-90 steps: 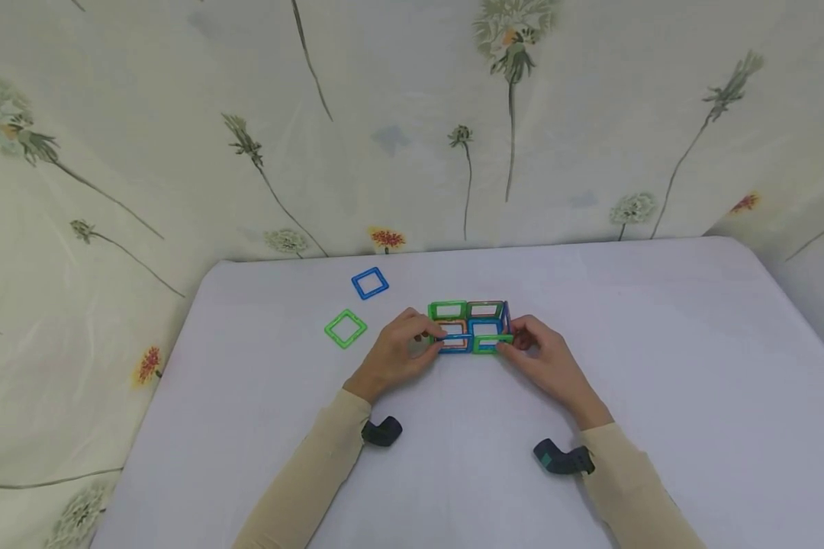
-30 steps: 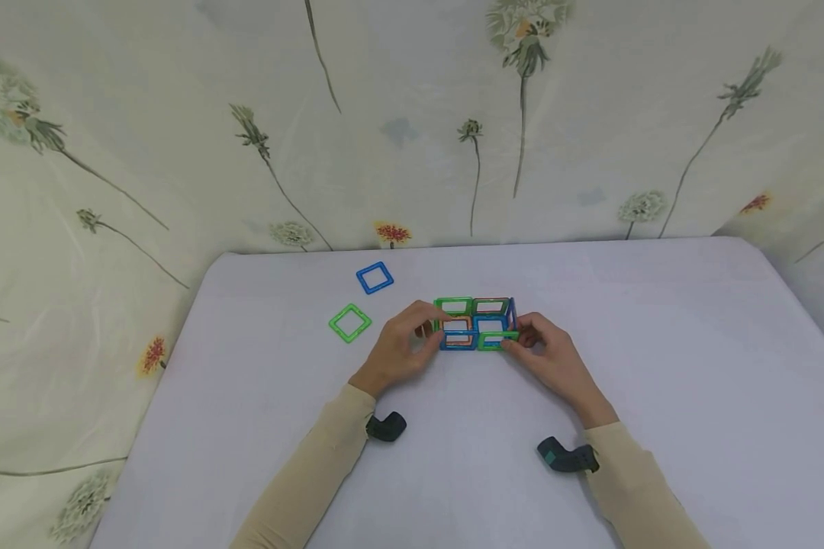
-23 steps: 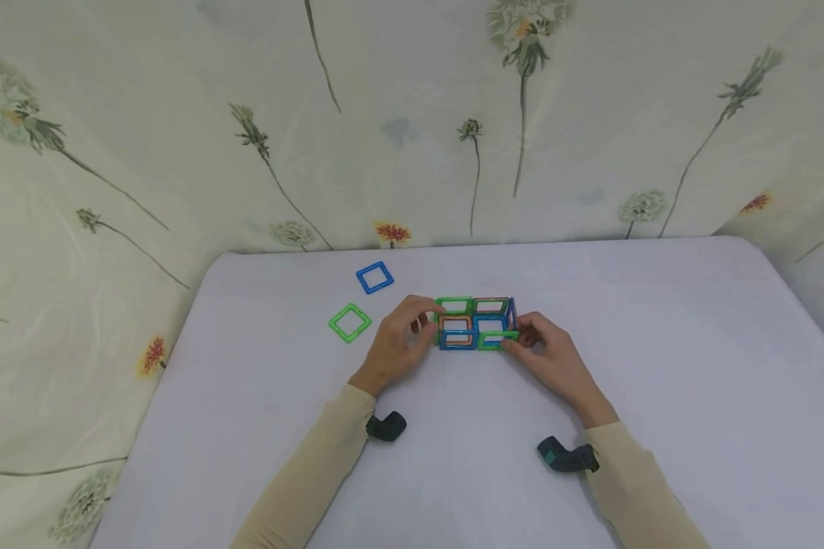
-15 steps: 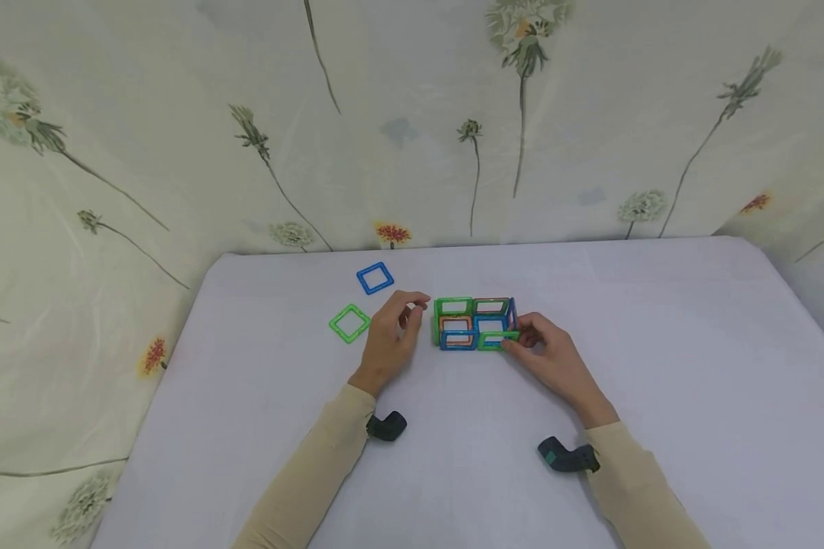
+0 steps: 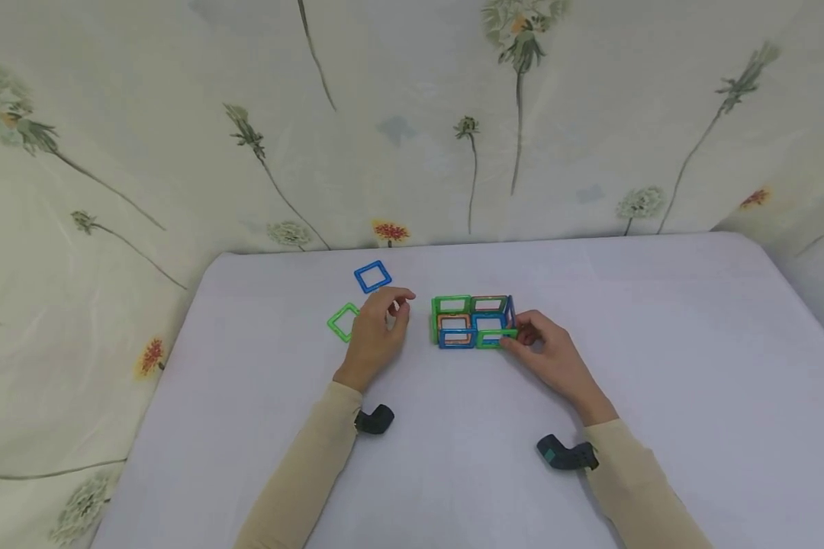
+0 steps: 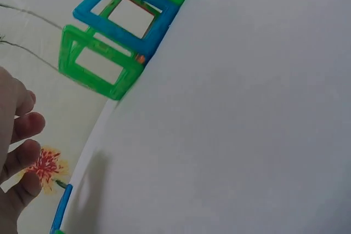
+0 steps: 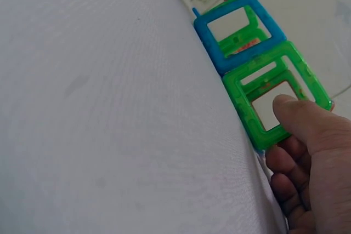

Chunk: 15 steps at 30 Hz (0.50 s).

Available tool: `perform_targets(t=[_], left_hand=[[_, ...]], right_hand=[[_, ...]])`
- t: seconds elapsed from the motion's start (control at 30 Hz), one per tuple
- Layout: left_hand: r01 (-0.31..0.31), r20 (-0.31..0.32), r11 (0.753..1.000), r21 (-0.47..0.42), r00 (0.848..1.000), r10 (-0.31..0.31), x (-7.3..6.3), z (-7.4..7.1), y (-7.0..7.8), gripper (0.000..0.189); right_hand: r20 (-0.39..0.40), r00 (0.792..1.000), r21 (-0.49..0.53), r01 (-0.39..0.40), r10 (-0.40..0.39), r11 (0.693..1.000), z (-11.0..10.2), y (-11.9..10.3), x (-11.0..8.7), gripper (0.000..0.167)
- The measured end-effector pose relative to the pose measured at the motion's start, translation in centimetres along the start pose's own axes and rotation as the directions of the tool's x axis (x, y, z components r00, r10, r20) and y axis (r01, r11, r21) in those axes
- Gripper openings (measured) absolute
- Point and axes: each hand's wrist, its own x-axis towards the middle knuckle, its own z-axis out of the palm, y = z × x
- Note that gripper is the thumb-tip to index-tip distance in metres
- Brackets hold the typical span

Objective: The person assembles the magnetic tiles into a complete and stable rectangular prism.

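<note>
An open-topped box of square magnetic tiles (image 5: 457, 332), with green, blue, orange and purple frames, stands on the table. My right hand (image 5: 555, 362) holds its right end. In the right wrist view, the thumb lies over the front green tile (image 7: 244, 100) and the other fingers curl by the end. My left hand (image 5: 376, 334) is apart from the box, to its left, fingers loosely bent and holding nothing. It hovers over a loose green magnetic tile (image 5: 339, 313), hiding that tile's right part. Just beyond lies a loose blue magnetic tile (image 5: 367, 268).
A white cloth covers the table (image 5: 467, 457). A flower-printed curtain (image 5: 426, 152) hangs behind and along the left side. Each wrist carries a small black device (image 5: 375, 420).
My left hand has let go of the box's left end and moved left toward the loose tiles. My right hand still holds the right end; the box stays in place.
</note>
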Motion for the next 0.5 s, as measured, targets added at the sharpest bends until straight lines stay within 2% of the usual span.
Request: perform_targets(t=[0.1,0.3,0.5], left_hand=[[0.020,0.012,0.999,0.047,1.000,-0.020,0.0,-0.8,-0.9,0.016],[0.002,0.079,0.999,0.039,0.997,-0.005,0.2,-2.6,-3.5,0.017],[0.082,0.136,0.995,0.056,0.987,-0.089,0.1,-4.5,-6.0,0.024]], right_hand=[[0.001,1.000,0.005,0.002,-0.002,1.000,0.1,-0.1,0.0,0.026],[0.003,1.000,0.003,0.001,-0.001,1.000,0.1,-0.1,0.0,0.026],[0.001,1.000,-0.008,0.005,-0.005,1.000,0.1,0.1,0.0,0.026]])
